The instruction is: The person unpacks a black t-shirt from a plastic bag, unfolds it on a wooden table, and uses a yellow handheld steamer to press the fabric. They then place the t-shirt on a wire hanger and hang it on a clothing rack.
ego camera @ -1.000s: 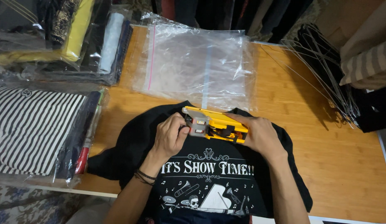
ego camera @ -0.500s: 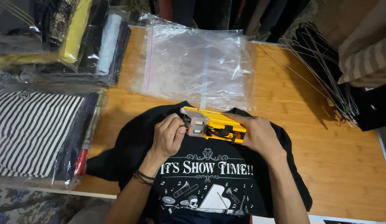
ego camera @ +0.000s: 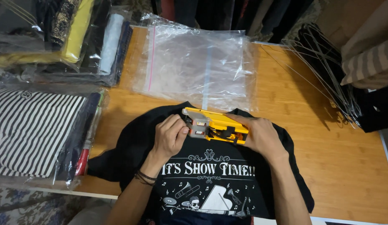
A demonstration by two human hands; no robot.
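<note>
**Now: both hands on the yellow tool at the shirt collar**

Right now the black t-shirt (ego camera: pixel 210 175) lies flat, print up, at the near edge of the worktop (ego camera: pixel 327 166), collar pointing toward the far edge. A yellow hand tool (ego camera: pixel 217 125) w/ a grey end sits across the collar area. Left hand (ego camera: pixel 171 135) has its fingers curled together against the grey end, thumb side pressing in; right hand (ego camera: pixel 260 135) is wrapped over the yellow body, fingers clamped on it. Probably a tagging gun, but the tip is hidden by the hands, so can't say if it's through the fabric.

Clear plastic bag (ego camera: pixel 198 66) lies just beyond the collar, mid worktop near the far edge. Bagged folded clothes (ego camera: pixel 56 37) stack at the far left corner, a bagged striped garment (ego camera: pixel 35 129) at the left edge, wire hangers (ego camera: pixel 327 71) toward the right edge.

To do this well, imo: keep the collar flat and taut, steady the tool w/ the right hand, and keep the fingers clear of the tip.
</note>
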